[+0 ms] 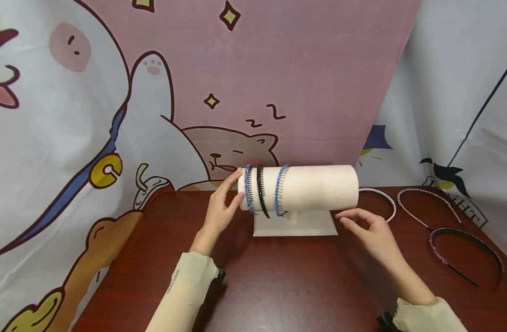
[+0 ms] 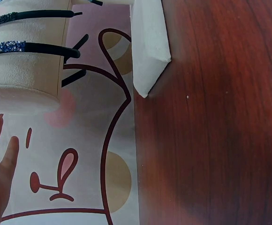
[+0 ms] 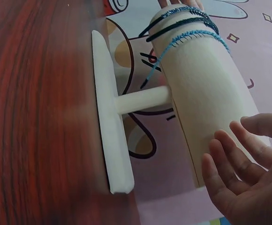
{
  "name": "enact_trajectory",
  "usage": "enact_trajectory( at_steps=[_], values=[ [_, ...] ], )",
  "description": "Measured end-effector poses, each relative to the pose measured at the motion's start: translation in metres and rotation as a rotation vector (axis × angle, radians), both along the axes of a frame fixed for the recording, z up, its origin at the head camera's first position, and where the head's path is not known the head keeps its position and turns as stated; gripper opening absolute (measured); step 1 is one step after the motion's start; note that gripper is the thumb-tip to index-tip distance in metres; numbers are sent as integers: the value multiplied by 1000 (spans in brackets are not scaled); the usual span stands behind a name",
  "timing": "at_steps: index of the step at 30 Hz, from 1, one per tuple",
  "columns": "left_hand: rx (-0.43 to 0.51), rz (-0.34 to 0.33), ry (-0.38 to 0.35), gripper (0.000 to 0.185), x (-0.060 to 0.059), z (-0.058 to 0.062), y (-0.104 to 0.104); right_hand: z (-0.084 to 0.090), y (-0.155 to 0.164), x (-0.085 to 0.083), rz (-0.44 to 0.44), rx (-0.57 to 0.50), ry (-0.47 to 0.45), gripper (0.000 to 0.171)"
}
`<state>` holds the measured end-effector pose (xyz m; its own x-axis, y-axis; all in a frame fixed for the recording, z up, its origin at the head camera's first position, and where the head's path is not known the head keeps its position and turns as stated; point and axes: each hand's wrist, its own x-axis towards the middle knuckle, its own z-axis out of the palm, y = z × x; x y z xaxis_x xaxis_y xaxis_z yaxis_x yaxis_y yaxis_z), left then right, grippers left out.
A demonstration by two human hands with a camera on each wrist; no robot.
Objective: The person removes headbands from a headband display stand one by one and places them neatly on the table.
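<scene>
A cream cylindrical display stand point(image 1: 319, 186) on a flat base point(image 1: 295, 229) stands upright on the table. Three headbands hang over its left part: a blue one point(image 1: 248, 189) nearest the end, a black one point(image 1: 260, 191), then another blue one point(image 1: 281, 190). My left hand point(image 1: 220, 210) is at the stand's left end, its fingers extended; whether they touch it I cannot tell. Below the right end, my right hand point(image 1: 371, 230) has loosely bent fingers and holds nothing. In the right wrist view that hand point(image 3: 248, 168) is beside the cylinder.
On the right of the dark red table point(image 1: 295, 286) lie a white headband point(image 1: 384, 196), a pale twisted headband point(image 1: 427, 190) and a dark pinkish headband point(image 1: 438, 256). A cartoon-printed cloth point(image 1: 319, 92) hangs behind the table.
</scene>
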<state>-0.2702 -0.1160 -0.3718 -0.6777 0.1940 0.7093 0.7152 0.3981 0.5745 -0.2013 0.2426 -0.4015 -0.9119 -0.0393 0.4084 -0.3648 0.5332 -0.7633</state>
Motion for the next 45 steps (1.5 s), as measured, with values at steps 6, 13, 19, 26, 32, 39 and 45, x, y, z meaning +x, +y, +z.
enact_trajectory(
  at_steps=[6, 13, 19, 26, 32, 39, 45],
  values=[
    [4, -3, -11, 48, 0, 1, 1, -2, -12, -2, 6, 8, -12, 14],
    [4, -5, -24, 49, 0, 2, 0, -6, -25, -7, 30, 9, -13, 14],
    [-2, -4, -27, 49, 0, 1, 0, -8, -37, -11, 107, -40, -34, 15],
    [-6, 1, -28, 49, -1, 0, 0, -13, -51, -15, 195, -39, -88, 23],
    [0, 0, -28, 48, 0, 1, 1, -21, -67, -22, 371, -14, -102, 41],
    [9, -1, -29, 48, 0, 0, 2, -27, -88, -28, 474, 57, -102, 62],
    [1, 6, -27, 50, -7, -9, -2, -29, -100, -30, 433, 75, -93, 59]
  ],
)
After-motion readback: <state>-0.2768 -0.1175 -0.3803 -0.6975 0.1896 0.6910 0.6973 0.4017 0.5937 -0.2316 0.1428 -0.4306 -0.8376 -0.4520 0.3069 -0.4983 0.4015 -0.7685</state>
